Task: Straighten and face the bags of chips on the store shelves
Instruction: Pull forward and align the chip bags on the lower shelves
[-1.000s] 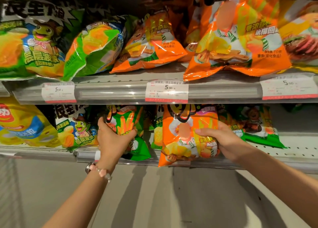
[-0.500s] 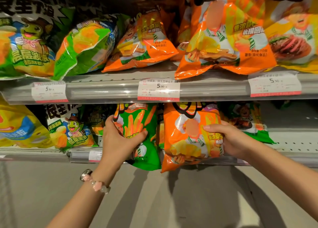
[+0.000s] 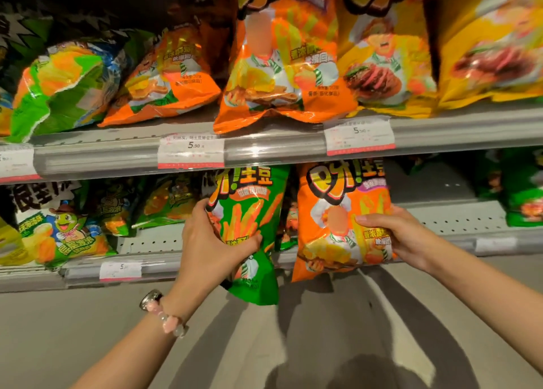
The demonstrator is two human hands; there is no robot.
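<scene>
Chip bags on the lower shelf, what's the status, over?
Left hand grips green bag. Right hand grips orange bag. Both upright, facing out, bottoms overhanging shelf edge. Nothing blocking.

Lighting's warm and a bit dim, with the back of the top shelf (image 3: 440,130) pretty much black. Glare streaks the shiny chip bags (image 3: 282,65), arm shadows fan across the floor (image 3: 338,330), and everything's motion-blurry, with wide-angle bending at the edges.

Two shelves of chip bags, one above the other.

On the lower shelf (image 3: 458,212), your left hand (image 3: 211,241) holds the french-fry chip bag (image 3: 249,212), just left of the chef chip bag (image 3: 338,212) in your right hand (image 3: 402,236). Both bags stick out past the shelf edge. The frog chip bag (image 3: 58,227) stands far left. More bags lean on the upper shelf (image 3: 276,150).
</scene>
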